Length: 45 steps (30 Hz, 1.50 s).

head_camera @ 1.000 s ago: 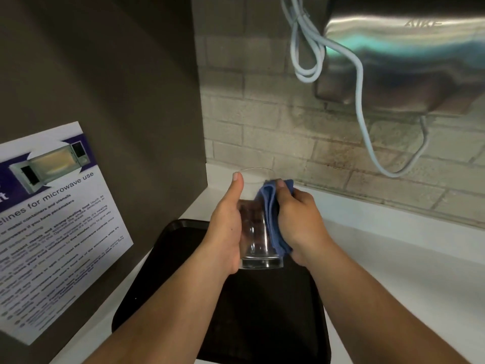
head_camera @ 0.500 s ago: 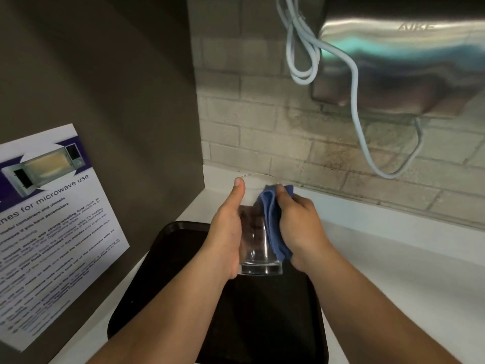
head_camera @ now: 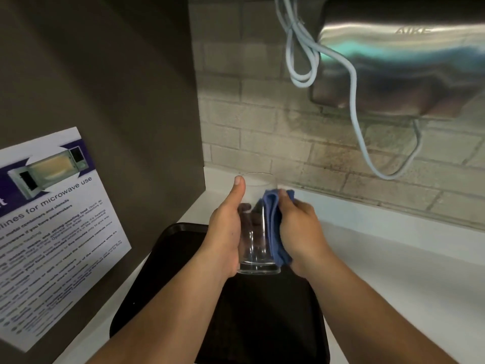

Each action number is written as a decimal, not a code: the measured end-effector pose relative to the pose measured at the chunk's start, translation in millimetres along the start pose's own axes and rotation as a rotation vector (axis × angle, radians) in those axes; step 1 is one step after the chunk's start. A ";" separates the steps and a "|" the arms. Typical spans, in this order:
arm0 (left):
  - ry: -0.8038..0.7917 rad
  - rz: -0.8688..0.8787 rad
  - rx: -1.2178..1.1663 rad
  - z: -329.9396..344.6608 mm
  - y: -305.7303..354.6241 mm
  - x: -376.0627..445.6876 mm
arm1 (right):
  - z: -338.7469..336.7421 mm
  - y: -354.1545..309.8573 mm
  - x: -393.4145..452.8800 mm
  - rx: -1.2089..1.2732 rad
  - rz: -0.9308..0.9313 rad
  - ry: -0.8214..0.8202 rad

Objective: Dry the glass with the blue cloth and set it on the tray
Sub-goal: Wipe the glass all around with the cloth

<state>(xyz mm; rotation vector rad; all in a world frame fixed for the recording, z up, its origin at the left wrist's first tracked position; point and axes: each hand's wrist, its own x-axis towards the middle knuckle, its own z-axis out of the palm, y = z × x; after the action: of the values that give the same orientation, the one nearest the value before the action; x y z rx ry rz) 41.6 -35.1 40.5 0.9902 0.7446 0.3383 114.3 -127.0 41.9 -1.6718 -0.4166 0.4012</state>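
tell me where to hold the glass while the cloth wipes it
Grip the glass around its mid wall from the left, as the left hand does, thumb up near the rim. It is upright and straight-sided, and the right hand presses the blue cloth on its right side.

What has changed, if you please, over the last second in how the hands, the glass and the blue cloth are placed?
Very little. The right hand has slid the blue cloth slightly along the side of the glass; nothing was taken hold of or let go. The left hand still grips the glass upright above the black tray, thumb at the rim, and the glass is not yet set down.
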 end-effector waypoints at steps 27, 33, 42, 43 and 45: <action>0.045 0.023 0.109 0.4 1.3 0.7 | 7.1 9.9 -9.7 -0.289 -0.415 0.117; 0.037 -0.029 0.077 2.0 -2.2 -2.8 | 11.2 19.2 -15.2 -0.306 -0.476 0.177; -0.094 -0.006 -0.056 -2.8 -4.7 -0.9 | 4.2 -1.0 10.2 -0.017 -0.019 0.112; -0.077 -0.003 -0.071 -3.0 -3.2 1.0 | 1.4 -1.3 10.9 0.079 0.134 0.042; 0.014 0.012 -0.092 -4.1 1.9 6.9 | 0.0 6.3 0.5 0.091 0.221 -0.067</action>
<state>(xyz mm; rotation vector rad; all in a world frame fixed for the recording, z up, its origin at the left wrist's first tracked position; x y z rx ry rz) 43.7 -27.6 37.9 0.9073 0.7295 0.3870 115.0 -127.6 35.6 -1.6242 -0.2592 0.6322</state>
